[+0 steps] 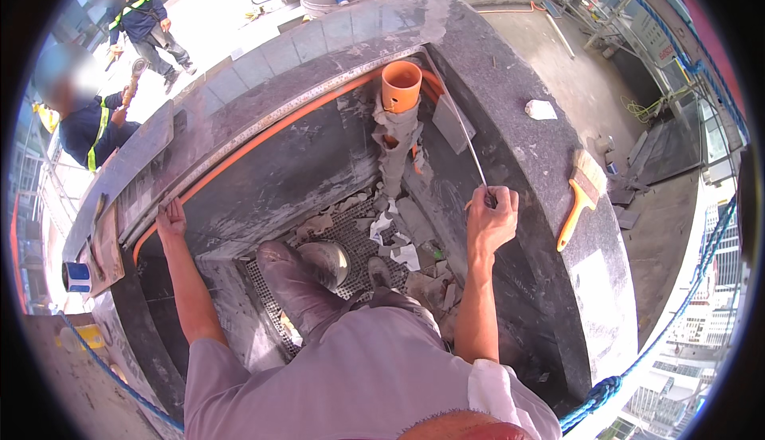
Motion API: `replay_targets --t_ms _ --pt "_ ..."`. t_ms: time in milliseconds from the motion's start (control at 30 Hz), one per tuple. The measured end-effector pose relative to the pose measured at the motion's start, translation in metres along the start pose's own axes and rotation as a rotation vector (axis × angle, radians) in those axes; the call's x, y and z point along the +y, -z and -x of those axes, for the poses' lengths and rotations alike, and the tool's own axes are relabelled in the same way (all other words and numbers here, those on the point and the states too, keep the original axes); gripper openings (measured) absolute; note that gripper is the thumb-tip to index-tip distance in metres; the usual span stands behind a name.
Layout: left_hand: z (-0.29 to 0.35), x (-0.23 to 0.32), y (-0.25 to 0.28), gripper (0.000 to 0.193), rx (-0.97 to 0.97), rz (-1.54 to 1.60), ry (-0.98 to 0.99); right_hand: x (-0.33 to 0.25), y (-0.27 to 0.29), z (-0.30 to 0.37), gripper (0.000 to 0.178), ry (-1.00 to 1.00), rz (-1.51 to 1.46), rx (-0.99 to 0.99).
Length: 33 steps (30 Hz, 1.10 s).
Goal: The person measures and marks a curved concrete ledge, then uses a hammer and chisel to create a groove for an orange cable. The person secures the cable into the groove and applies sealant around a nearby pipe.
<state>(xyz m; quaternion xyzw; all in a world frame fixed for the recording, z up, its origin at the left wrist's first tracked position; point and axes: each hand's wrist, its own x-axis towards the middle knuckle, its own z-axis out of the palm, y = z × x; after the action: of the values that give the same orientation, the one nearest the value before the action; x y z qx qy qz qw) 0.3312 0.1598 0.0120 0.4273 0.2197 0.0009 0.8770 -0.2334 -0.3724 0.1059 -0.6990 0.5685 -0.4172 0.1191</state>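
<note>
My left hand [171, 220] is at the inner edge of the stone ledge, its fingers pressed together on a long perforated metal strip [280, 111]. Beneath that strip runs an orange flexible conduit [275, 127], close by my left fingers. On the other side, my right hand [494, 210] is closed around the lower end of a thin pale strip [458, 115]. From there the pale strip slants up to the far inner corner, near the metal strip's end. An open orange pipe [402, 88] stands in that corner on a mortar-covered base.
A yellow-handled paintbrush [581, 201] and a white scrap [541, 109] lie on the right ledge [510, 81]. Rubble and torn paper [398, 249] cover the pit floor beside a bucket [325, 263]. Blue rope [685, 300] crosses at right. Two co-workers [143, 21] are at upper left.
</note>
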Motion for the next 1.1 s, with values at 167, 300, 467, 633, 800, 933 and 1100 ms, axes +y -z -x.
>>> replay_targets --t_ms 167,300,467,633,800,933,1100 --pt "0.007 -0.004 -0.003 0.045 -0.006 -0.018 -0.007 -0.002 0.0 -0.001 0.013 -0.007 0.005 0.002" --pt "0.009 0.0 -0.005 0.045 -0.031 -0.019 -0.02 0.0 -0.003 -0.001 0.014 -0.006 -0.007 -0.005" --pt "0.011 -0.005 -0.009 0.042 0.004 0.002 -0.017 -0.003 -0.002 -0.002 0.013 -0.003 -0.003 0.007" --pt "0.005 0.0 -0.001 0.043 -0.025 0.033 -0.009 0.001 -0.003 -0.003 0.013 0.049 0.026 0.02" --pt "0.011 -0.006 -0.007 0.042 0.014 0.022 -0.02 0.004 -0.004 -0.004 0.014 0.064 0.038 0.03" --pt "0.004 -0.003 -0.004 0.041 0.015 0.029 -0.01 0.004 -0.004 -0.004 0.014 0.057 0.016 0.026" --pt "-0.007 0.001 0.006 0.042 0.012 0.024 -0.021 -0.001 -0.003 -0.005 0.014 0.02 0.01 0.0"
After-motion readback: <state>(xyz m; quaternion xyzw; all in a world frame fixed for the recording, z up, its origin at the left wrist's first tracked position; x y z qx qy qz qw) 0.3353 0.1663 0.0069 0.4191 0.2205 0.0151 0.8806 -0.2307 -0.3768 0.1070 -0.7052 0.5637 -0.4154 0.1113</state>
